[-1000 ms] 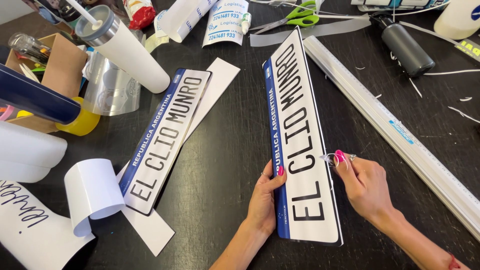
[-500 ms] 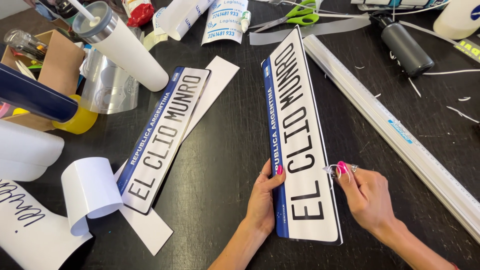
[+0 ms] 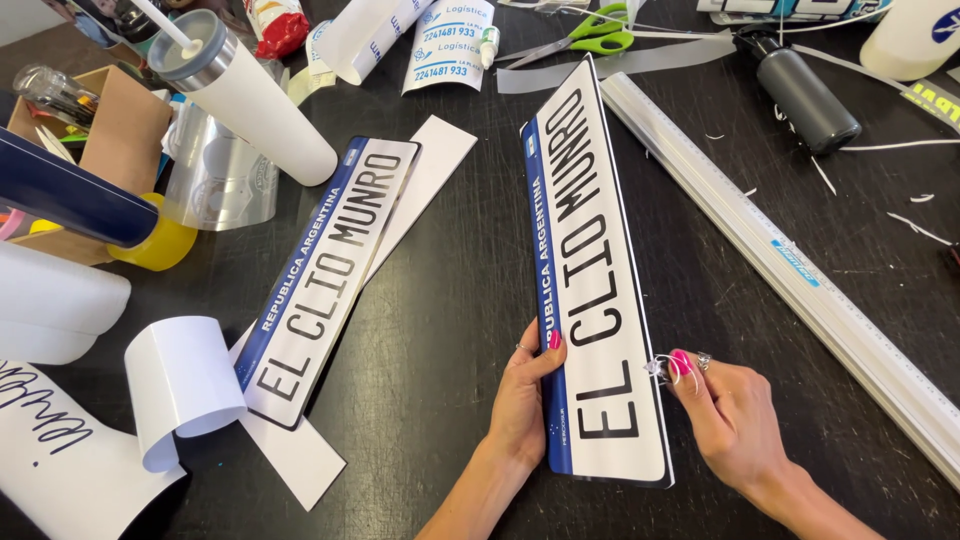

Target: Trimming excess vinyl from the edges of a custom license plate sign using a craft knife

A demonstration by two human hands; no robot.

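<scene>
Nearest, at the bottom edge: left hand (image 3: 520, 395) clamped on the blue-striped side of the long white plate (image 3: 590, 250), thumb on top, fingers tucked at the rim. Opposite, right hand (image 3: 735, 420) pinched shut on a small clear film tab (image 3: 658, 368) right at the plate's right edge, pink-nailed thumb and forefinger meeting on it. Plate flat on the black table (image 3: 460, 280), running away from the body, near end between the two hands.

Judging by that pinch, a matter of lifting film off the edge. Best done slowly and low, pulling back along the surface rather than straight up, so as not to tear the tab. Press down firmly with the left thumb to stop the plate sliding or bowing. Re-pinch closer to the plate whenever the tab stretches thin.

Further out, left: a curled white sheet (image 3: 185, 385), then a second plate (image 3: 325, 270) lying askew on a white strip. Right: a long metal ruler (image 3: 800, 270), well apart from the right hand. Beyond: a white tumbler (image 3: 250, 95), a black bottle (image 3: 805, 95), green scissors (image 3: 590, 30).
</scene>
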